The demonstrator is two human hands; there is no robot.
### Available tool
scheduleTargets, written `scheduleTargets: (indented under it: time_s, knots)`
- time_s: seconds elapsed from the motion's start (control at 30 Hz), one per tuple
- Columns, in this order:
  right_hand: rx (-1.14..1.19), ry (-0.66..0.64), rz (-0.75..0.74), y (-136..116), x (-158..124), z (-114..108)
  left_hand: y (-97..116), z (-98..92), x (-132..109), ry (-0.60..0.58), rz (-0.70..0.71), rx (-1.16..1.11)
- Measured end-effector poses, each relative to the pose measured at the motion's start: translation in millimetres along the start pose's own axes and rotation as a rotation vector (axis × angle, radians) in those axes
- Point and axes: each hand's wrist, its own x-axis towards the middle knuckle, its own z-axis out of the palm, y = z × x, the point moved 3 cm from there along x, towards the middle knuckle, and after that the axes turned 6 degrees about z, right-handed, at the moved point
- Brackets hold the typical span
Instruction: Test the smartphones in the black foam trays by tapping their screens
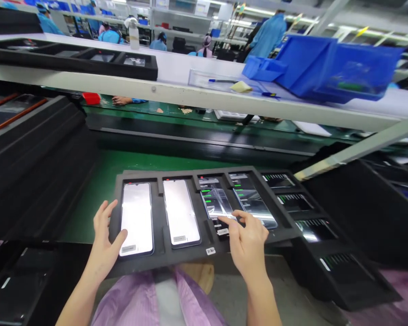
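A black foam tray [158, 235] lies in front of me, with several smartphones in its slots. The leftmost phone [137, 217] and the phone beside it [181, 213] have bright white screens. The third phone [216, 197] and the rightmost phone [253, 201] show dark screens with green marks. My left hand [104, 244] is at the tray's left edge, fingers spread, thumb near the leftmost phone's lower left side. My right hand [248, 240] is over the third phone, its index finger stretched onto the lower screen and the other fingers loosely bent. It holds nothing.
Another tray of phones [357, 294] stands on the right, and stacked black trays [30, 163] are at the left. A white shelf [177, 93] crosses ahead, bearing blue bins [306, 68] and a black tray [88, 65]. Beneath it, another person's hand [121, 100] shows.
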Motion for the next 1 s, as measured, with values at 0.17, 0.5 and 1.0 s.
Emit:
scheduleTargets:
  time_s: [0.17, 0.5, 1.0]
  knots:
    - [-0.012, -0.059, 0.071, 4.8, 0.3, -1.8, 1.7, -0.9, 0.5, -0.016, -0.015, 0.043]
    - [-0.108, 0.113, 0.400, 64.5, 13.1, -16.8, 6.0, -5.8, 2.6, -0.093, 0.022, 0.124]
    - [-0.089, -0.061, 0.334, 54.2, 29.4, -11.3, 25.0, -20.2, 62.3, -0.540, 0.658, 0.458]
